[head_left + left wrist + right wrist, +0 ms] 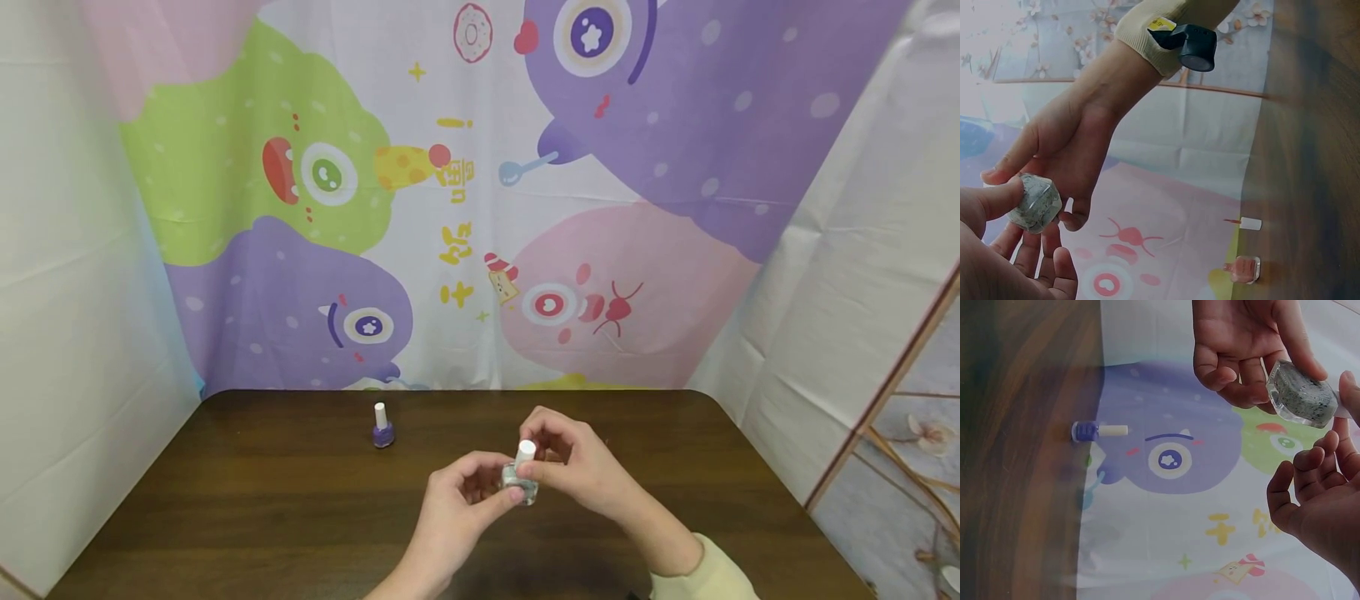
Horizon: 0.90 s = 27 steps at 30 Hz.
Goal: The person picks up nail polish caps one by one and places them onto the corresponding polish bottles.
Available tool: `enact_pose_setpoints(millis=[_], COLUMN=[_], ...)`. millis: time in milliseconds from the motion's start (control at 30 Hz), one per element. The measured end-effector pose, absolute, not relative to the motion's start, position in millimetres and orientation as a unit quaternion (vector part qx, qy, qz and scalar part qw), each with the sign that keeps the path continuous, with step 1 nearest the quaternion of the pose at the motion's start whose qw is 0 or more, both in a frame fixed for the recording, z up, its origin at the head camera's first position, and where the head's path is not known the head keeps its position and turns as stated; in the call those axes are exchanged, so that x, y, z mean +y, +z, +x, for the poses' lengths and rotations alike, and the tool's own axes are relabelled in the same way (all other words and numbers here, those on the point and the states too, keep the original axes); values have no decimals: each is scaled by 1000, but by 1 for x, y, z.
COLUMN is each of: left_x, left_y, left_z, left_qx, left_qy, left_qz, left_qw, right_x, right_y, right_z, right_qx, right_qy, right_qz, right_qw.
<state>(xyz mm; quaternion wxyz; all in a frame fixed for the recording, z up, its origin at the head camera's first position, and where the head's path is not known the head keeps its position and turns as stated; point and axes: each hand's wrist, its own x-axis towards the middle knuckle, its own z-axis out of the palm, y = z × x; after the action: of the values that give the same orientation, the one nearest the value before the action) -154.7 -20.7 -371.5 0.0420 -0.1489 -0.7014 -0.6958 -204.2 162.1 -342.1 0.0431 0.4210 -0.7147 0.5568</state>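
Note:
A small nail polish bottle (522, 486) with speckled grey contents is held above the table. My left hand (461, 500) grips the glass between thumb and fingers. Thumb and fingers of my right hand (581, 467) pinch its white cap (527, 451), which sits at the bottle's neck. Whether the cap is tight or loose cannot be told. The right wrist view shows the speckled glass (1302, 394) from its base side, tilted between both hands.
A purple nail polish bottle (383, 434) with a white cap stands at the back left of the dark wooden table (300, 500). The left wrist view has an uncapped pink nail polish bottle (1245, 269) beside its white brush cap (1250, 223), brush upward. A patterned curtain (450, 350) hangs behind.

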Motion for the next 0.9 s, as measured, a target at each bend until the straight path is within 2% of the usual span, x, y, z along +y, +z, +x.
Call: enact_pose_setpoints(millis=[400,667,900], left_x=[-22,-23,-23], left_y=[-374,-375,-374], left_z=[-155,-154,-154], left_qx=[-701,-697,-701], left_qy=[-696,-698,-694], left_qz=[-152,-162,-161], left_qw=[45,39,40], right_x=[165,168,168], right_y=[-343,-341,-341], right_z=[-202,-202,-202], right_qx=[-725,-683,-682], right_qy=[547,565,568], right_qz=[418,463,460], right_qw=[35,-15,-4])
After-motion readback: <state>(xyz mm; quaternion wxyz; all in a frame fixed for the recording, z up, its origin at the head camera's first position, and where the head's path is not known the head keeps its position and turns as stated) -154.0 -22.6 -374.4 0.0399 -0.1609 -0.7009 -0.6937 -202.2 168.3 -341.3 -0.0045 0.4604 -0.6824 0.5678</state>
